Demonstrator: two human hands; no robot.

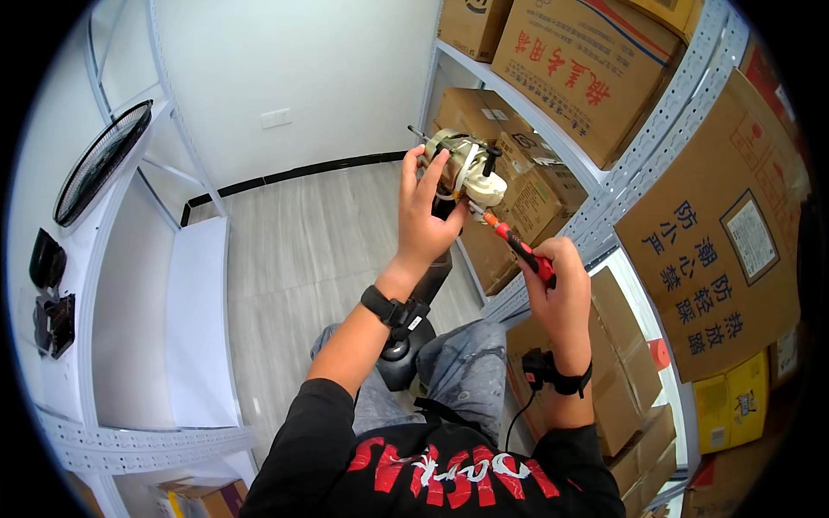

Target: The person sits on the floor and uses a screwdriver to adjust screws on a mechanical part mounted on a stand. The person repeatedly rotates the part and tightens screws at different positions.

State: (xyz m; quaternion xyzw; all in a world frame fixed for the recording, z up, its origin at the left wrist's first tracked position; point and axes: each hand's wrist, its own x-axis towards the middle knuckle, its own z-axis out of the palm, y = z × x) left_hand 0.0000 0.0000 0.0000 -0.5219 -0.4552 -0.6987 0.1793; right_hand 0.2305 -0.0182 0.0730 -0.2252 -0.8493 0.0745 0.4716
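Note:
My left hand (425, 211) is wrapped round the side of a fan motor (473, 173), thumb below and fingers above. The motor has a metal and cream-coloured body, a black knob on top and a thin shaft pointing left. It sits atop a dark fan stand (432, 276), whose black base (397, 369) is by my legs. In my right hand (563, 289) is a red and black screwdriver (527, 252), closed in the fingers. Its tip reaches the cream rear part of the motor; the exact contact point is too small to make out.
On the left shelf (155, 164) lie a black fan grille (104, 164) and dark plastic parts (56, 324). Metal racks with cardboard boxes (587, 69) stand close on the right, near my right arm. A large leaning carton (717, 224) and a yellow box (732, 406) are farther right.

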